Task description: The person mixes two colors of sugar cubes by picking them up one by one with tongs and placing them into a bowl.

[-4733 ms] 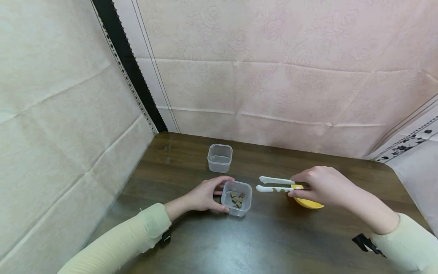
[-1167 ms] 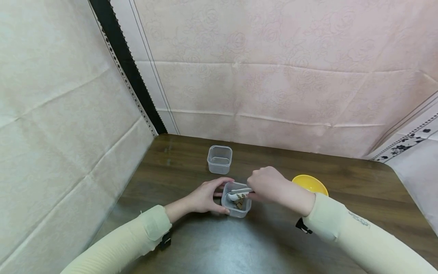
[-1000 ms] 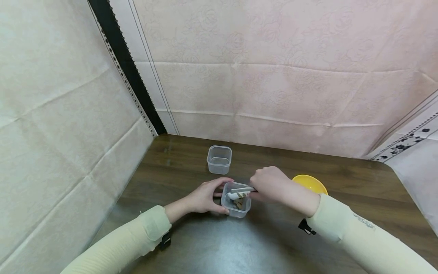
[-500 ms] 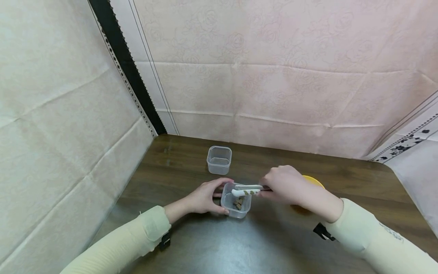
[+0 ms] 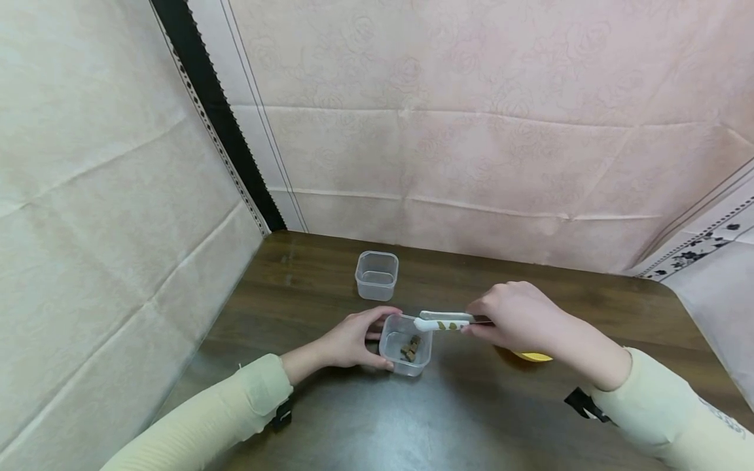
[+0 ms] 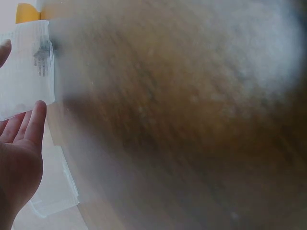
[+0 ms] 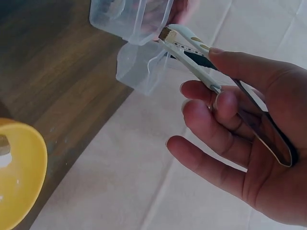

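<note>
My left hand point(image 5: 353, 337) holds a clear square plastic container point(image 5: 405, 368) between thumb and fingers. Several small brown cubes point(image 5: 410, 348) lie on its bottom. In my right hand point(image 5: 521, 317) are white-tipped metal tongs point(image 5: 450, 324), level above the container's right edge. The right wrist view shows a brown cube point(image 7: 168, 35) pinched between the tong tips, and thumb and fingers squeezing the tong arms. A yellow bowl point(image 5: 535, 357), mostly hidden under the right hand in the head view, shows a light brown piece point(image 7: 4, 145) inside in the right wrist view.
A second clear container point(image 5: 377, 288) stands behind the first, near the back of the dark wooden table point(image 5: 330, 432). Pale patterned cloth point(image 5: 471, 163) hangs behind the table and along its left side.
The tongs went from beside the bowl into the container, then rose and moved right, carrying a brown cube. The left hand has stayed on the container.
</note>
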### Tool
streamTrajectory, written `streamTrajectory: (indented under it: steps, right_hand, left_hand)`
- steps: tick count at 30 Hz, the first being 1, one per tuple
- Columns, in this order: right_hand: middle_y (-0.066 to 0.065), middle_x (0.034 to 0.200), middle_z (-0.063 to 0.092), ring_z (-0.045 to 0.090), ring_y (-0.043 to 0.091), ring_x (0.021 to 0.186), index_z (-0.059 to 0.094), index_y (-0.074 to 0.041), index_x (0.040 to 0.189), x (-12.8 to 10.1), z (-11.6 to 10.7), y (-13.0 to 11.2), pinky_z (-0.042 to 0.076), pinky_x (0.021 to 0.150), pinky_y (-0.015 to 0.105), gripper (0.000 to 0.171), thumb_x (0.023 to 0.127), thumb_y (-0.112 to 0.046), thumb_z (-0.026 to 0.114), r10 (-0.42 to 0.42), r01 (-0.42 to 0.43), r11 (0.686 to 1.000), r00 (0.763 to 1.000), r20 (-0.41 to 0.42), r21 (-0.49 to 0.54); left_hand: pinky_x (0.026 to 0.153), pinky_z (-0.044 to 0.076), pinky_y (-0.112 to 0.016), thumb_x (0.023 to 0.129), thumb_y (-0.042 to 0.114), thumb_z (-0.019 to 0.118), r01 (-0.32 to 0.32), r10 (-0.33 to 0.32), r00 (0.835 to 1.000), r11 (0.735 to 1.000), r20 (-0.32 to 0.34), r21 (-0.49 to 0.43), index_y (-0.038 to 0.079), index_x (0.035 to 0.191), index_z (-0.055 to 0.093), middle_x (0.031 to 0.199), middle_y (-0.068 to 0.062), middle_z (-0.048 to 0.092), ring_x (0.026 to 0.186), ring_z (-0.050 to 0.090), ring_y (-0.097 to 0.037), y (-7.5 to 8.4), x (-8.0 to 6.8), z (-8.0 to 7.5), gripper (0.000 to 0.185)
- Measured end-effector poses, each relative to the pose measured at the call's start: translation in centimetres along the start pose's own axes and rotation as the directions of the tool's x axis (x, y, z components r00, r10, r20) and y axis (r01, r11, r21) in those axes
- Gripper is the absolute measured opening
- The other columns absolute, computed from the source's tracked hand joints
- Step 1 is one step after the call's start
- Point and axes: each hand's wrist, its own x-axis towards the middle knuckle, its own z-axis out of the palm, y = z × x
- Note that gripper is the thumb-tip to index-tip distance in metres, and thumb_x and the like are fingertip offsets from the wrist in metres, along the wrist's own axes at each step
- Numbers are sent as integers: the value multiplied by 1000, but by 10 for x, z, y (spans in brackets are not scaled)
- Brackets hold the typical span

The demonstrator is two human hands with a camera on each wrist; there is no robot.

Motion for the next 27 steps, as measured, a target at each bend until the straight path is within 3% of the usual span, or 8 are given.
streamTrajectory:
  steps: [21, 27]
  right_hand:
    - [-25, 62, 33, 28, -5, 55, 52, -37, 69, -41, -14, 24, 23, 48, 21, 40, 91, -31, 85, 71, -73, 997, 996, -57, -35]
    - [-24, 61, 30, 27, -4, 55, 50, -37, 68, -61, -17, 36, 21, 49, 21, 42, 90, -32, 86, 143, -145, 988, 989, -46, -48]
  left_hand:
    - [106, 55, -26, 80, 8, 96, -12, 12, 1000, 1000, 3, 1, 9, 158, 45, 149, -7, 58, 136, 61, -21, 0, 1, 0, 94]
    - [106, 55, -26, 79, 8, 96, -21, 21, 1000, 1000, 1, -5, 9, 158, 45, 148, -7, 58, 136, 61, -22, -1, 1, 1, 94]
